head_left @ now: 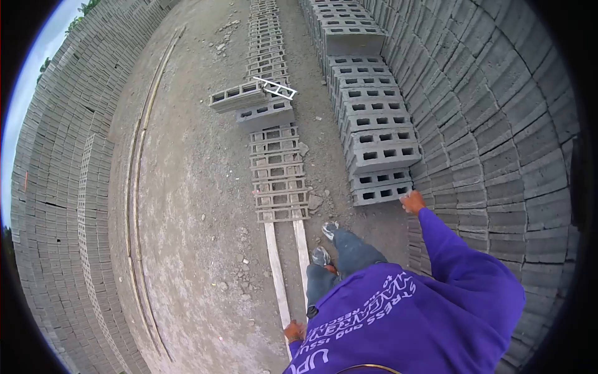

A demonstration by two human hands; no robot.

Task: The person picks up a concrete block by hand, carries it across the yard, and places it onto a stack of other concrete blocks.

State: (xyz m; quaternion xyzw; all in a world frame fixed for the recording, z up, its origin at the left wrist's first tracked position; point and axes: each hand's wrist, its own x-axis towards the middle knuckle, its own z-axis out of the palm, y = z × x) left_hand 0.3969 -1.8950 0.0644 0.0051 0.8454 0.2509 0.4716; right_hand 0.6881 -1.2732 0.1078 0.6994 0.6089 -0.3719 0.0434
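Just left of the right hand (412,202), a grey three-holed concrete block (377,195) is clasped by it at one corner, seemingly for steadying; whether the left hand (294,331) is clenched cannot be told.

There were two hands, one left hand (294,331) and one right hand (412,202), and also two shoes (320,256). Under the slats (277,151), which were too many to count surely, two boards (275,265) could be seen. I counted one white frame (276,88), at least two blocks (266,116) beside it, and at least two poles (138,143). Beside the right hand, one block (377,196) showed three holes (385,193). Walls (486,93) were at least two.
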